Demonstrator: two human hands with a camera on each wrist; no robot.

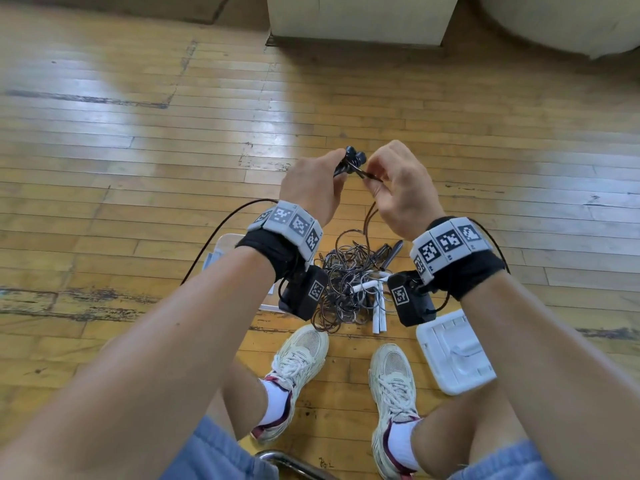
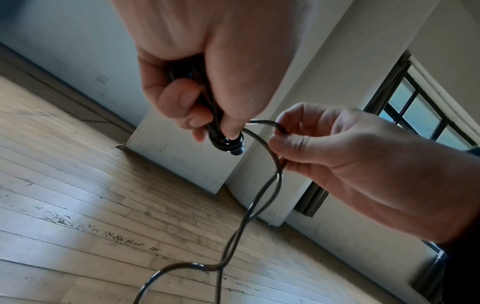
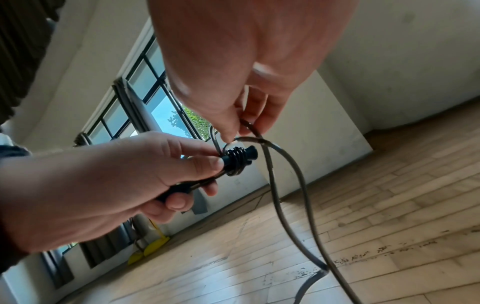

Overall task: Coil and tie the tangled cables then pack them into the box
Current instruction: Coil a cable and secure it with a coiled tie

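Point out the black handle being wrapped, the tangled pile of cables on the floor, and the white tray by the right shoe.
black handle [image 3: 240,157]: right wrist view, on its cable-wrapped end.
tangled pile of cables [image 1: 341,282]: head view, middle of the tangle.
white tray [image 1: 455,351]: head view, on its moulded top.

glossy black plastic handle [image 3: 240,157]; worn, shiny wooden floor [image 1: 138,150].

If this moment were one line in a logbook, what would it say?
left hand: grips black handles | right hand: pinches cable, winding it round them | tangle: on floor | nothing packed
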